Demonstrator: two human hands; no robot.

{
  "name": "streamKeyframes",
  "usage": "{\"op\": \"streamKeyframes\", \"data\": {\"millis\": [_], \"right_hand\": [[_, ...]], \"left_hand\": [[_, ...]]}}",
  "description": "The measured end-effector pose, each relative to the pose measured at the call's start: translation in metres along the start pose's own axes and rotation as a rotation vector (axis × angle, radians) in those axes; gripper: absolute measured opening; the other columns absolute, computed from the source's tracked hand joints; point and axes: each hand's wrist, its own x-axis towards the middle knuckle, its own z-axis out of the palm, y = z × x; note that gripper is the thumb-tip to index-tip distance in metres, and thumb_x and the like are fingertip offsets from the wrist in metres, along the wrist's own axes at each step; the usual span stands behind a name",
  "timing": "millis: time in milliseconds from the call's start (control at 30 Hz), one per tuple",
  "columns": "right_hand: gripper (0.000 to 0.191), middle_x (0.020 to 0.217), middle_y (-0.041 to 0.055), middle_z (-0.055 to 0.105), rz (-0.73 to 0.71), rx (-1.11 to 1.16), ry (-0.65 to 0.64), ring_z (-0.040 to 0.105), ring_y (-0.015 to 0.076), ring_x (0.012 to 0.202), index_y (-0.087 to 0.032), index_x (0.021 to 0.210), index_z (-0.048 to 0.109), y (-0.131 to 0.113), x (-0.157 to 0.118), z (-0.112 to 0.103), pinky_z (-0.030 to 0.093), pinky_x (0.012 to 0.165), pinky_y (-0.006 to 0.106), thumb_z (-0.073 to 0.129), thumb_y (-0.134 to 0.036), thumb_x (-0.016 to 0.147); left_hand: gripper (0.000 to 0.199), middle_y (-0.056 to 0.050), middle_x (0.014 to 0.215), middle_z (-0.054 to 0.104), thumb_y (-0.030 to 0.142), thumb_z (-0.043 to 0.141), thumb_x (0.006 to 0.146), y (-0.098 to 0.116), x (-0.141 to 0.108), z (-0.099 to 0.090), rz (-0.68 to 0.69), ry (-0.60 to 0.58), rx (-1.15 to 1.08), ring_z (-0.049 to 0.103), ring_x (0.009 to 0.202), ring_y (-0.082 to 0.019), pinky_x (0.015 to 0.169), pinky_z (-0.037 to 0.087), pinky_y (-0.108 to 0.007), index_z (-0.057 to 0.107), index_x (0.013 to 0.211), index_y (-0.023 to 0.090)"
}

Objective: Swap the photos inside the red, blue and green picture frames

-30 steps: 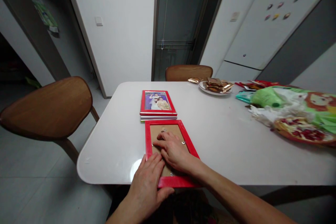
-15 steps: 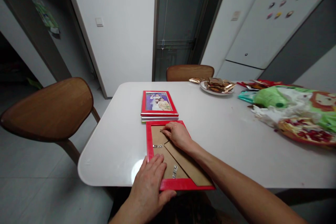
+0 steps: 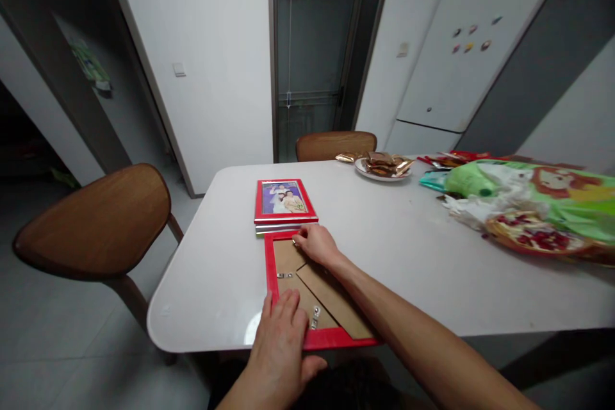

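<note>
A red picture frame (image 3: 270,269) lies face down at the table's near edge, its brown backing board (image 3: 288,298) and stand leg (image 3: 331,295) facing up. My left hand (image 3: 281,339) rests on the frame's near left corner, fingers stretched flat over the rim and board, thumb along the near edge. At the far end, my right hand (image 3: 317,245) pinches a small metal clip (image 3: 295,242), partly hidden by the fingertips. Two more metal clips show, a left one (image 3: 284,275) and a near one (image 3: 315,317). Just beyond lies a stack of frames topped by a red-framed photo (image 3: 284,198).
On the white table (image 3: 206,282), a plate (image 3: 383,177) of brown-wrapped packets stands at the back. Right of it are a green printed bag (image 3: 509,180), crumpled white wrapping and a tray of red-and-cream food (image 3: 533,230). Wooden chairs stand left (image 3: 96,224) and behind (image 3: 336,144).
The camera view has shifted slightly. My right fingers stay at the far clip, with the wrist a little altered. My left hand stays on the near left corner of the frame.
</note>
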Motion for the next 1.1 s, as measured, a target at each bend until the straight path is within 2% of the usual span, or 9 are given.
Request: {"op": "streamKeyframes", "data": {"millis": [133,267,367,467,533,633,800,900,1100], "right_hand": [[0.021,0.080,0.0046,0.064,-0.051,0.249,0.160,0.056,0.0140,0.070,-0.018,0.077,0.062,0.025,-0.024,-0.025,0.039,0.067,0.024,0.046,-0.029,0.071],[0.031,0.084,0.0066,0.063,0.219,0.696,0.254,0.056,0.0162,0.071,-0.015,0.088,0.059,0.054,-0.063,-0.044,0.043,0.065,0.029,0.049,-0.037,0.068],[0.035,0.081,0.0063,0.063,0.394,1.136,0.167,0.057,0.0179,0.069,-0.016,0.090,0.057,0.052,-0.095,-0.045,0.044,0.062,0.031,0.054,-0.040,0.064],[0.031,0.089,0.0051,0.063,0.333,1.494,-0.027,0.057,0.0177,0.077,-0.019,0.090,0.057,0.029,-0.118,-0.039,0.044,0.067,0.030,0.057,-0.037,0.065],[0.023,0.078,0.0020,0.062,0.325,1.681,-0.163,0.056,0.0141,0.067,-0.019,0.083,0.057,0.011,-0.125,-0.035,0.044,0.061,0.027,0.056,-0.036,0.067],[0.019,0.058,-0.0029,0.056,0.396,1.850,-0.129,0.051,0.0094,0.052,-0.018,0.072,0.055,-0.002,-0.123,-0.035,0.041,0.051,0.022,0.059,-0.036,0.065],[0.036,0.071,-0.0013,0.062,0.417,1.742,0.196,0.057,0.0125,0.059,-0.021,0.098,0.051,0.031,-0.101,-0.051,0.045,0.056,0.024,0.060,-0.030,0.065],[0.048,0.077,-0.0009,0.064,0.402,1.525,0.221,0.059,0.0143,0.064,-0.022,0.112,0.043,0.079,-0.081,-0.069,0.047,0.059,0.026,0.056,-0.027,0.066],[0.043,0.078,0.0038,0.067,0.437,0.584,0.202,0.061,0.0142,0.063,-0.015,0.113,0.049,0.171,-0.037,-0.100,0.045,0.055,0.022,0.045,-0.024,0.072]], "left_hand": [[0.033,-0.016,0.118,0.050,0.019,0.063,0.061,0.005,0.002,0.009,0.061,0.066,0.014,0.041,0.113,-0.030,0.096,0.027,-0.053,0.054,0.092,0.013],[0.029,-0.017,0.114,0.053,0.016,0.058,0.065,0.004,-0.002,0.009,0.171,0.217,-0.058,0.046,0.108,-0.031,0.091,0.032,-0.057,0.050,0.092,0.014],[0.019,-0.017,0.118,0.049,0.020,0.053,0.072,0.009,-0.002,0.001,0.212,0.341,-0.226,0.044,0.110,-0.029,0.088,0.037,-0.053,0.047,0.089,0.017],[0.012,-0.017,0.124,0.043,0.025,0.050,0.076,0.026,0.002,-0.004,0.198,0.415,-0.481,0.038,0.115,-0.028,0.088,0.039,-0.046,0.046,0.086,0.018],[0.012,-0.015,0.127,0.040,0.028,0.049,0.076,0.040,0.007,-0.004,0.172,0.440,-0.682,0.036,0.117,-0.028,0.089,0.037,-0.045,0.046,0.084,0.019],[0.015,-0.013,0.130,0.036,0.033,0.048,0.077,0.060,0.020,-0.002,0.129,0.454,-0.940,0.033,0.119,-0.028,0.093,0.033,-0.044,0.046,0.082,0.019],[0.046,-0.011,0.130,0.037,0.026,0.054,0.074,0.076,0.055,-0.022,0.126,0.511,-1.126,0.035,0.118,-0.023,0.097,0.030,-0.039,0.034,0.115,0.020],[0.062,-0.008,0.123,0.045,0.023,0.055,0.073,0.076,0.080,-0.032,0.139,0.449,-1.195,0.048,0.107,-0.020,0.091,0.039,-0.036,0.023,0.126,0.022],[0.058,-0.006,0.114,0.054,0.016,0.060,0.066,0.068,0.125,0.019,0.033,0.302,-1.162,0.054,0.098,-0.020,0.085,0.043,-0.031,0.037,0.119,0.019]]}}
